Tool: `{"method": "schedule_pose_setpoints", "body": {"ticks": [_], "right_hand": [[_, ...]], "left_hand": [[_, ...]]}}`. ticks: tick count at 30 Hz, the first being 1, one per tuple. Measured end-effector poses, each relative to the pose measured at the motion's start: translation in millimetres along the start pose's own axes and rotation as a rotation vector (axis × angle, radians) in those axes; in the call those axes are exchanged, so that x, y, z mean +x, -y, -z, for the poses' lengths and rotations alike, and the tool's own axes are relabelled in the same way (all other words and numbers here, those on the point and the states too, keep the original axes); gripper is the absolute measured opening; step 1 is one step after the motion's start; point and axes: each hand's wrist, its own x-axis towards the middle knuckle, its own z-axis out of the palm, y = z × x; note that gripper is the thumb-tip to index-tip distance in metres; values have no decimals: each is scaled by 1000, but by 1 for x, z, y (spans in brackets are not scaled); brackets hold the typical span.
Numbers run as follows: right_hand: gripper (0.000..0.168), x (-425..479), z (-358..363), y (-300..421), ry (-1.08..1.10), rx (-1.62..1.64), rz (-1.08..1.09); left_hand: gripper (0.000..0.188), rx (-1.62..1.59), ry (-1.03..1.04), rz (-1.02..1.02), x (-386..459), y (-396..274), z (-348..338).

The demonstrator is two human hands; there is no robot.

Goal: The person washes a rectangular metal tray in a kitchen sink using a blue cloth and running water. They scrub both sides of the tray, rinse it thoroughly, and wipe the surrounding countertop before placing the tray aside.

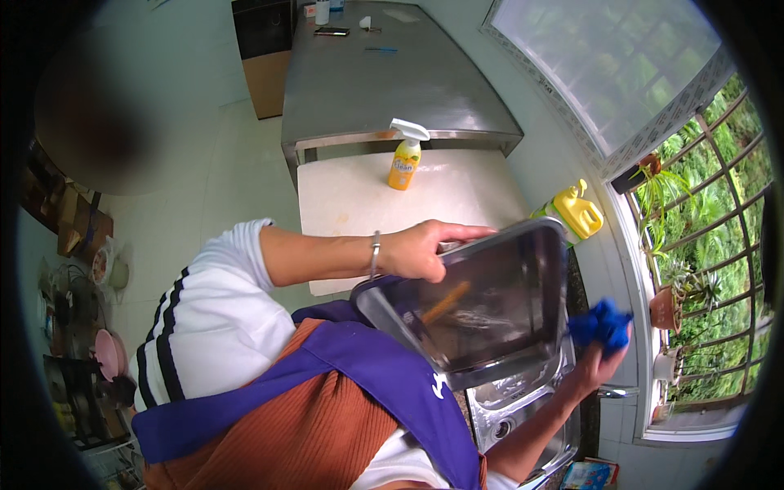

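Observation:
My left hand grips the upper rim of a rectangular stainless steel pan, thumb on the inner side. The pan is tilted, with its shiny inside facing me and an orange streak showing on it, perhaps a reflection. My right hand holds a crumpled blue cloth, blurred, just right of the pan's side and apart from it. Below the pan is a stainless steel double sink, partly hidden by it. A drain shows in one basin.
A yellow spray bottle stands on a white board. A yellow jug stands by the wall beyond the pan. Behind the board is a metal table. A faucet lies right of the sink, below the barred window.

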Motion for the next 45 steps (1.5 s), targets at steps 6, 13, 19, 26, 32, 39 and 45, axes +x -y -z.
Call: {"method": "schedule_pose_setpoints", "body": {"ticks": [6,13,19,26,32,39,45], "right_hand": [[56,39,-99,37,491,-577,537],[43,-22,20,-118,388,-745,217],[44,-107,59,-173,-38,-49,-513],[16,-220,6,-153,-134,234,-616],[35,-144,-51,-113,-454,819,-1113],[40,-78,-53,-54,-275,558,-570],[36,-35,9,-59,-280,195,-448]], "left_hand": [[84,148,54,-49,4,5,-9],[87,-115,-70,15,-30,23,19],[88,-144,-103,15,-38,35,29],[90,-318,-266,-13,-34,20,25],[90,-341,-459,-211,8,31,-29],[82,-177,-368,-297,11,52,-11],[99,62,-73,-64,34,-5,66]]}}
